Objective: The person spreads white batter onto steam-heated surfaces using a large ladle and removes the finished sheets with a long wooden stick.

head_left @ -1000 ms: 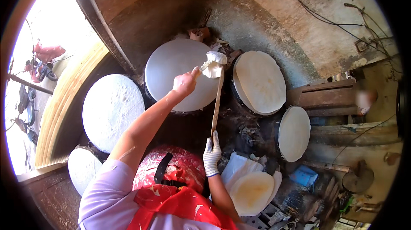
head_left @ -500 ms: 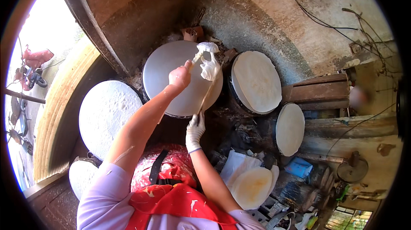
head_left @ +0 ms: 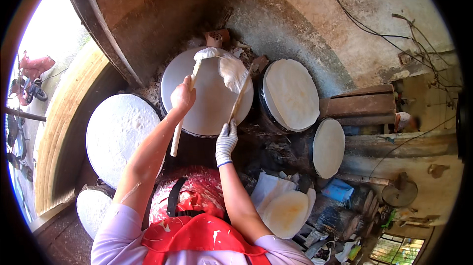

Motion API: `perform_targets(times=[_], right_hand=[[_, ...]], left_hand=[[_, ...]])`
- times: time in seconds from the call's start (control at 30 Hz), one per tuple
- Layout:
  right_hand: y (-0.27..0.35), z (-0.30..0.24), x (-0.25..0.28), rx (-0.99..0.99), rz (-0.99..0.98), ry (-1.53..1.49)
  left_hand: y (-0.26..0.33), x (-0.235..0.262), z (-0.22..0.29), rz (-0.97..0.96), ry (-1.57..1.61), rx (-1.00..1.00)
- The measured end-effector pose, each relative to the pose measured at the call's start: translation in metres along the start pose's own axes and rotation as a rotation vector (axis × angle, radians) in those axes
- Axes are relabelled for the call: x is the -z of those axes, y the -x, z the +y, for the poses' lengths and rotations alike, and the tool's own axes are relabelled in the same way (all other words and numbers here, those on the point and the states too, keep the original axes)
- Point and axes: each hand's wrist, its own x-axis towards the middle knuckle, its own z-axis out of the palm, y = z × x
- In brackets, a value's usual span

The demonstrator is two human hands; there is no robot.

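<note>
1. Nearest: red apron (head_left: 197, 230), splashed white. Pale round stack (head_left: 286, 213) lies low, just R of the body.
2. R hand (head_left: 226, 139), gloved, fingers clenched round the low end of a thin stick (head_left: 240, 98), at the near edge of the mid drum (head_left: 207, 107).
3. L hand (head_left: 182, 96), bare, fist closed on a 2nd stick (head_left: 176, 134). Its butt hangs below the fist and its tip reaches the drum's far-L edge.
4. Sheet (head_left: 230, 70): thin, wet, whitish, draped betw. both stick tips. It hangs over the drum's far-R part, mostly lifted, though I can't tell if one edge is touching.
5. Step, prob.: peeling the cooked sheet off the drum w/ two sticks.
6. Next move needs both sticks kept apart & level so the sheet doesn't fold or tear, then a slow carry to a free round.
7. Farther: white round (head_left: 120, 134) at L, covered drum (head_left: 291, 95) at R, smaller round (head_left: 328, 146) beyond it.
</note>
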Motion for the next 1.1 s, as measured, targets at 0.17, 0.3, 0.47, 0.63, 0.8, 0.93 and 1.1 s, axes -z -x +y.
perform_targets(times=[0.17, 0.3, 0.47, 0.63, 0.8, 0.93, 1.1], right_hand=[[-0.017, -0.007, -0.030, -0.008, -0.194, -0.116], [-0.018, -0.039, -0.048, 0.059, -0.275, 0.037], [-0.031, -0.021, -0.005, 0.193, -0.214, 0.113], [-0.058, 0.051, 0.009, 0.154, -0.178, -0.038], [-0.045, 0.049, -0.019, -0.117, -0.428, -0.360], [-0.034, 0.011, -0.004, 0.129, -0.568, -0.139], [-0.089, 0.014, 0.041, 0.120, -0.378, -0.163]], left_hand=[[0.009, -0.002, -0.007, -0.013, -0.001, 0.016], [0.013, 0.000, -0.013, 0.020, 0.027, 0.050], [0.020, 0.011, -0.026, 0.042, 0.055, 0.098], [0.028, 0.005, -0.021, 0.044, 0.084, 0.077], [0.039, 0.003, -0.018, 0.073, 0.139, 0.153], [0.046, -0.004, -0.034, 0.141, 0.301, 0.265], [0.061, 0.002, -0.003, 0.101, 0.744, 0.480]])
